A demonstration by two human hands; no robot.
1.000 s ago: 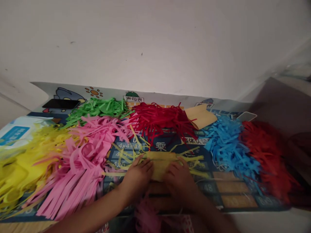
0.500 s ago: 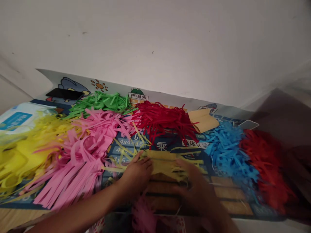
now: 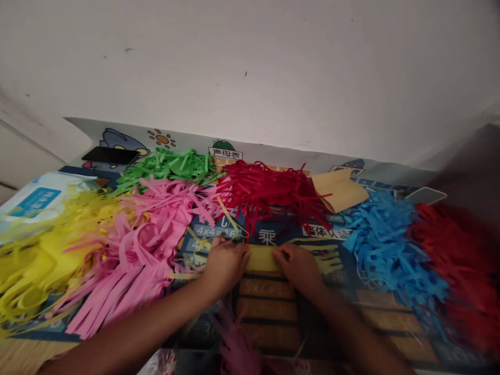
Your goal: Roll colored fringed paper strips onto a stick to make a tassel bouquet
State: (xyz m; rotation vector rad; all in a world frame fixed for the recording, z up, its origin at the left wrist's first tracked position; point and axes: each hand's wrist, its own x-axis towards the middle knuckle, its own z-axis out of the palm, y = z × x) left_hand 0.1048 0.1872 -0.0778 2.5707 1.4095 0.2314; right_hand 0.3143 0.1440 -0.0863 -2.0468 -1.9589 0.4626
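A yellow fringed strip stretches between my two hands above the dark printed mat. My left hand is closed on its left part, and my right hand pinches it further right. Cut yellow ends fan out beyond both hands. Left of my left hand lies a heap of pink strips. Behind my hands sits a dark red heap. Below them, near the front edge, is a blurred pink bundle.
Yellow strips and a white-and-blue packet lie at the left. Green strips and a black phone are behind. Blue strips, red strips and tan paper occupy the right.
My right hand has closed on the yellow strip. My left fingers have curled over its left part. The strip now looks narrower and flatter, and the view has shifted slightly.
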